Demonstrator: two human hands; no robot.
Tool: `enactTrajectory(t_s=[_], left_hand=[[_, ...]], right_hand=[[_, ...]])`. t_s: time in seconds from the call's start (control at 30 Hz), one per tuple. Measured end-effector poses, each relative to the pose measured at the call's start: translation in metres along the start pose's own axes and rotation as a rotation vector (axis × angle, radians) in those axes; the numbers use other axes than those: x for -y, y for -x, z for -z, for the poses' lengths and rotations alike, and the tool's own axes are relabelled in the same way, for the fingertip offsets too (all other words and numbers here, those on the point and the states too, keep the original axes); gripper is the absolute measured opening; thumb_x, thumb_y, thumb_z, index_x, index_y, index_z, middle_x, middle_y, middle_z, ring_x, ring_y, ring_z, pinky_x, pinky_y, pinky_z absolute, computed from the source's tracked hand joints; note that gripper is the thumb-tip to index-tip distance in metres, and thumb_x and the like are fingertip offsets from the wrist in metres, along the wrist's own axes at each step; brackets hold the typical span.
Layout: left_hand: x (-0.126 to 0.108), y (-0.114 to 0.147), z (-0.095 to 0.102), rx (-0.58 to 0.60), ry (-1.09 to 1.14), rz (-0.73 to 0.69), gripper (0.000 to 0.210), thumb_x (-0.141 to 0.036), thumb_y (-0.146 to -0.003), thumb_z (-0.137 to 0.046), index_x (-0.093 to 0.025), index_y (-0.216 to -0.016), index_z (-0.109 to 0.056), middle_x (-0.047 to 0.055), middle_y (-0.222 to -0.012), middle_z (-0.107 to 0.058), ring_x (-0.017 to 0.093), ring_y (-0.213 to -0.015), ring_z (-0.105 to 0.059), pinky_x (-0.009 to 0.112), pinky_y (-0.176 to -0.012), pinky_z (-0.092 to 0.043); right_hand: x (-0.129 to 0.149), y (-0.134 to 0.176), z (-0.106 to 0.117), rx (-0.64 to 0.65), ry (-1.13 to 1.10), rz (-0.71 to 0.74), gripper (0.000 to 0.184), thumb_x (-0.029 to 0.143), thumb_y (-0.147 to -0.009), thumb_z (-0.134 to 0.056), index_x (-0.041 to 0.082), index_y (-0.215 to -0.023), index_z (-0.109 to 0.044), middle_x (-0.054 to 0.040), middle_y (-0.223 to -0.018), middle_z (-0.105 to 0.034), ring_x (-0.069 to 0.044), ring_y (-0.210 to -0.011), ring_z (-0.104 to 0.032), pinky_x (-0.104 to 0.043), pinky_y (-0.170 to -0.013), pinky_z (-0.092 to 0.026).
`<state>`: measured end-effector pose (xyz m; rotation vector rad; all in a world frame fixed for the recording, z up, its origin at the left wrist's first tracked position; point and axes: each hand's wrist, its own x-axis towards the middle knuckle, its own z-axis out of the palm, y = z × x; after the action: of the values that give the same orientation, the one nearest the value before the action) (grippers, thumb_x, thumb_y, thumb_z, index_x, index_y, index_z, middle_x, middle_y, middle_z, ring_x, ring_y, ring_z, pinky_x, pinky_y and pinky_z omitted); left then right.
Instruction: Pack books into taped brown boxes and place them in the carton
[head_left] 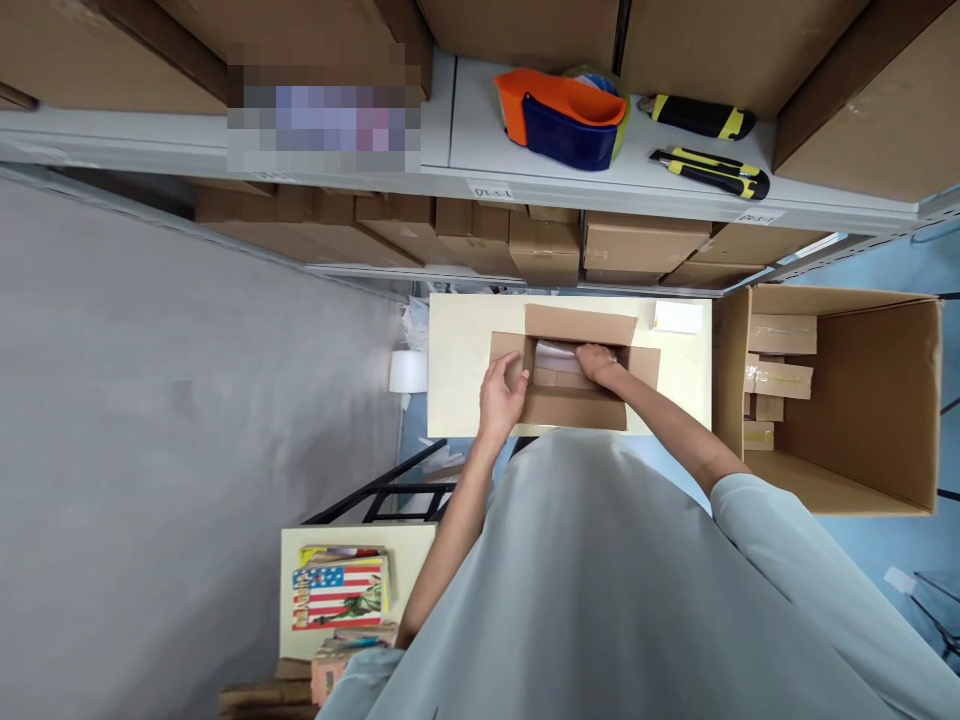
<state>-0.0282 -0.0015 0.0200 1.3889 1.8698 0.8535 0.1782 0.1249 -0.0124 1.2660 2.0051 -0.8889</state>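
Observation:
An open cardboard box (574, 408) with its flaps folded out stands on the pale table in front of me. Inside it lies a whitish, see-through plastic piece (555, 357), perhaps wrapping, over the brown bottom. My left hand (502, 398) is at the box's left flap, its thumb and fingers apart and holding nothing. Reaching in from the right, my right hand (598, 363) is curled closed inside the box, against the plastic piece. Its fingertips point down and are hidden, so what they grip does not show clearly.
A small white box (677, 317) sits at the table's (457, 365) back right. To the right stands a big carton (855, 400) holding several small boxes. On the shelf lie a tape dispenser (566, 125) and two utility knives (709, 175). Magazines (341, 592) lie on a lower-left table.

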Motion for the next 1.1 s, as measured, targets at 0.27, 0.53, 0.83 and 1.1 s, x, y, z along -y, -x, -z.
enactTrajectory(t_s=[0.27, 0.53, 0.83, 1.1], left_hand=[[0.003, -0.001, 0.002, 0.046, 0.0, -0.024, 0.035, -0.03, -0.1, -0.064, -0.023, -0.134, -0.068, 0.012, -0.138, -0.074, 0.03, -0.134, -0.068, 0.05, -0.12, -0.053], [-0.001, -0.004, 0.012, 0.11, -0.031, -0.043, 0.038, -0.032, -0.1, -0.061, -0.019, -0.135, -0.068, 0.014, -0.139, -0.074, 0.031, -0.135, -0.067, 0.051, -0.121, -0.051], [0.015, -0.013, 0.036, 0.03, -0.012, -0.063, 0.04, -0.036, -0.1, -0.06, -0.019, -0.135, -0.068, 0.015, -0.139, -0.072, 0.031, -0.137, -0.065, 0.052, -0.121, -0.05], [0.041, -0.015, 0.04, 0.021, -0.045, 0.101, 0.048, -0.039, -0.096, -0.066, -0.017, -0.139, -0.063, 0.018, -0.136, -0.072, 0.033, -0.127, -0.07, 0.054, -0.115, -0.054]], right_hand=[[-0.007, 0.014, -0.016, 0.008, -0.046, 0.067, 0.036, 0.018, -0.108, -0.056, 0.013, -0.139, -0.075, -0.0213, -0.14, -0.076, -0.029, -0.133, -0.072, -0.033, -0.11, -0.054], [0.009, 0.025, -0.026, -0.096, -0.054, -0.02, 0.047, 0.005, -0.1, -0.055, -0.001, -0.146, -0.066, -0.0337, -0.142, -0.07, -0.037, -0.138, -0.069, -0.049, -0.118, -0.05], [-0.048, 0.118, -0.043, -0.565, -0.411, 0.156, 0.042, 0.027, -0.11, -0.047, 0.017, -0.144, -0.071, -0.0137, -0.162, -0.062, -0.029, -0.153, -0.056, -0.047, -0.129, -0.045], [-0.092, 0.157, -0.093, -0.868, -0.882, -0.388, 0.079, 0.071, -0.098, -0.059, 0.012, -0.151, -0.059, -0.0224, -0.132, -0.078, -0.042, -0.13, -0.07, -0.063, -0.112, -0.054]])
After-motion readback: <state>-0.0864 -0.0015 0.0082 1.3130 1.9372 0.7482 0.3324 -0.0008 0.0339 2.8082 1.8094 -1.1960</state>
